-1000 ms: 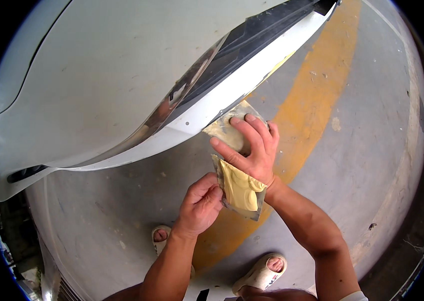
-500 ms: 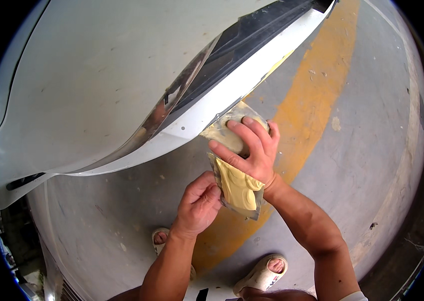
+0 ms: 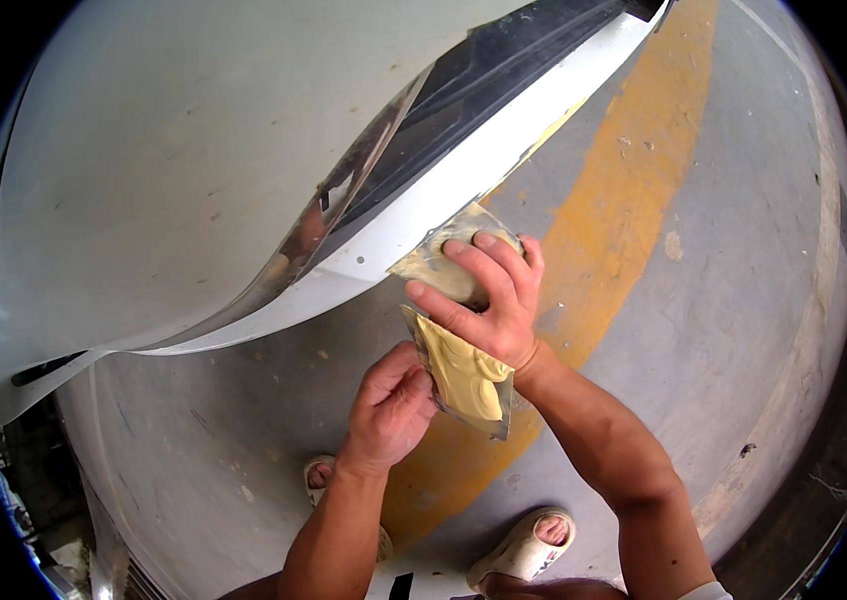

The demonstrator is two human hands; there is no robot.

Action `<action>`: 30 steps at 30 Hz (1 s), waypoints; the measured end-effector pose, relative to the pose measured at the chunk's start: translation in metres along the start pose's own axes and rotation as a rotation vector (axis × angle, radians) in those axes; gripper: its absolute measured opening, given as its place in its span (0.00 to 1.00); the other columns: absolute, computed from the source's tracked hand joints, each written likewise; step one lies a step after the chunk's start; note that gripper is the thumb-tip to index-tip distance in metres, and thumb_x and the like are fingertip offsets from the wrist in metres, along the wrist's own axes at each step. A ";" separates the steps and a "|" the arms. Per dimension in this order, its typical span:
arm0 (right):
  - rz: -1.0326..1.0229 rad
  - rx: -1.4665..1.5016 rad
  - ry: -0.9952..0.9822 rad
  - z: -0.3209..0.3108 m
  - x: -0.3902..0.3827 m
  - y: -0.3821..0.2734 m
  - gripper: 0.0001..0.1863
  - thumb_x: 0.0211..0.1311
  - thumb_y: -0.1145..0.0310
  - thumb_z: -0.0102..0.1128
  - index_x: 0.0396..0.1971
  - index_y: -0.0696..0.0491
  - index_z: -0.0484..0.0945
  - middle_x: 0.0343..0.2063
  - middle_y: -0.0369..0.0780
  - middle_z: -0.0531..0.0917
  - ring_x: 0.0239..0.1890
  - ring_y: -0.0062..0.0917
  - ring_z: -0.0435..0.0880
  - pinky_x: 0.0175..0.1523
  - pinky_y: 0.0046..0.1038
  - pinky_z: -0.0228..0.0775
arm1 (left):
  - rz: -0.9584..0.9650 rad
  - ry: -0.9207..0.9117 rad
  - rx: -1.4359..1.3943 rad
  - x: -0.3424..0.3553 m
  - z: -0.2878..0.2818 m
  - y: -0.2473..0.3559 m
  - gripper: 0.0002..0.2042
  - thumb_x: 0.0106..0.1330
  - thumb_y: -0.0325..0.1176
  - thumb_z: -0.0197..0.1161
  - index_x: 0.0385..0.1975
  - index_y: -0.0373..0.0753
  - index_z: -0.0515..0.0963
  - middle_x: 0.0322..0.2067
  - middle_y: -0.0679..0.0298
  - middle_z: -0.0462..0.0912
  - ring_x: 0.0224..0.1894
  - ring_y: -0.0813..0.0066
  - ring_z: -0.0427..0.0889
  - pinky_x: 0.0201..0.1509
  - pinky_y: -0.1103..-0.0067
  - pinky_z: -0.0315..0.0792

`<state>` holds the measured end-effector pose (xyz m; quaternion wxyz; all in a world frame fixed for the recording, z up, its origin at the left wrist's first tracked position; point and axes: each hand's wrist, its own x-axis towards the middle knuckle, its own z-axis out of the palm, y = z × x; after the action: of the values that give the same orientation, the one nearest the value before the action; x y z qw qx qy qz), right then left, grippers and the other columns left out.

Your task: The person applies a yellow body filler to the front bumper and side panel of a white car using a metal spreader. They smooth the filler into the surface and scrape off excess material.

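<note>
Between thumb and fingers, my left hand (image 3: 391, 408) grips the edge of a flat metal putty plate. Soft yellow body filler (image 3: 465, 372) lies thick across that plate (image 3: 489, 424). Above it, my right hand (image 3: 493, 300) presses a thin, smeared spreader (image 3: 443, 262) with its fingers spread over the back. The spreader's upper edge meets the lower edge of a white car bumper (image 3: 413, 222). A yellow streak of filler (image 3: 555, 124) shows farther up along the bumper's edge. The underside of the bumper is hidden from me.
The car's pale hood (image 3: 213, 150) fills the upper left, with a headlight (image 3: 308, 220) and a black grille (image 3: 483, 85) at its front. A worn yellow stripe (image 3: 608, 220) crosses the grey floor (image 3: 733, 300). My feet in light clogs (image 3: 523, 550) stand below.
My right hand and the spreader have shifted slightly left along the bumper. The plate with filler has moved a little left too, still in my left hand.
</note>
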<state>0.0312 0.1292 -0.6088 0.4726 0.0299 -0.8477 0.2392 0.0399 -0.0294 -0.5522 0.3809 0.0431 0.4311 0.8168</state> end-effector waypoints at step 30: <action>0.061 -0.037 -0.039 -0.024 0.016 -0.014 0.19 0.43 0.61 0.56 0.40 0.36 0.82 0.48 0.37 0.77 0.49 0.31 0.72 0.53 0.47 0.54 | 0.074 -0.205 -0.027 -0.006 0.000 0.002 0.15 0.72 0.23 0.42 0.55 0.33 0.68 0.64 0.55 0.62 0.60 0.69 0.67 0.61 0.72 0.64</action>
<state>0.0446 0.1301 -0.5799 0.4491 -0.0002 -0.8615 0.2369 0.0429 -0.0340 -0.5488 0.3932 0.1369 0.3769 0.8274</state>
